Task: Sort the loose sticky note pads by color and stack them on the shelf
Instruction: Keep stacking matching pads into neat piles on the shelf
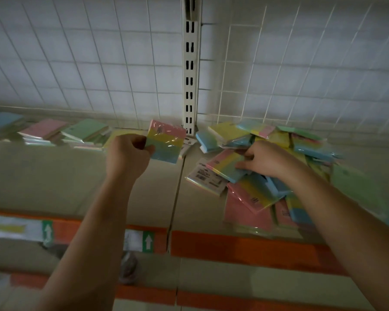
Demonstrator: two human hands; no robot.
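- Left hand (127, 153) pinches a striped pad (166, 141) by its left edge, lifted clear of the shelf (54, 171), apparently so it can be carried to the sorted stacks (54, 133) along the far left.
- Held pad is tilted, pink band far, blue band near; its long axis runs near to far, leaning right.
- Right hand (263, 159) curls round a second striped pad (226, 167) on top of the loose heap (279, 176) at right, presumably the next pick.
- That pad lies flat, long axis slanting far-left to near-right.

Glossy plastic-wrapped paper pad (166, 142)
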